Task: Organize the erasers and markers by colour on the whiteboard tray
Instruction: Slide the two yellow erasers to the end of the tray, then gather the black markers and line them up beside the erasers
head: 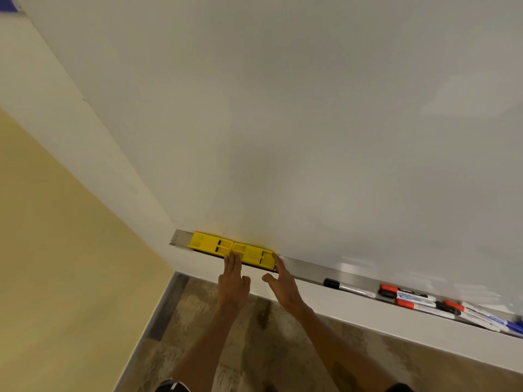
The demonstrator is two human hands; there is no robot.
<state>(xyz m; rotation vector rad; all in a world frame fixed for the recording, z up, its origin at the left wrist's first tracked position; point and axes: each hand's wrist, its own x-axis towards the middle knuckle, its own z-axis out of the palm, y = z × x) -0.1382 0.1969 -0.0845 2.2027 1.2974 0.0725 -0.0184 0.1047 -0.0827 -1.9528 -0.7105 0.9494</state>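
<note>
Two yellow erasers lie end to end at the left end of the metal whiteboard tray (305, 268): the left eraser (208, 243) and the right eraser (253, 253). My left hand (232, 281) rests flat with its fingertips on the front edge where the erasers meet. My right hand (283, 281) has its fingertips against the right end of the right eraser, thumb spread apart. Neither hand grips anything. Further right on the tray lie a black-capped marker (348, 288), several red-capped markers (407, 297) and blue markers (506, 325) in a loose pile.
The whiteboard (311, 123) fills the upper view. A yellow wall (56, 264) stands at the left. Below is patterned carpet (254, 349). A bare stretch of tray separates the erasers from the markers.
</note>
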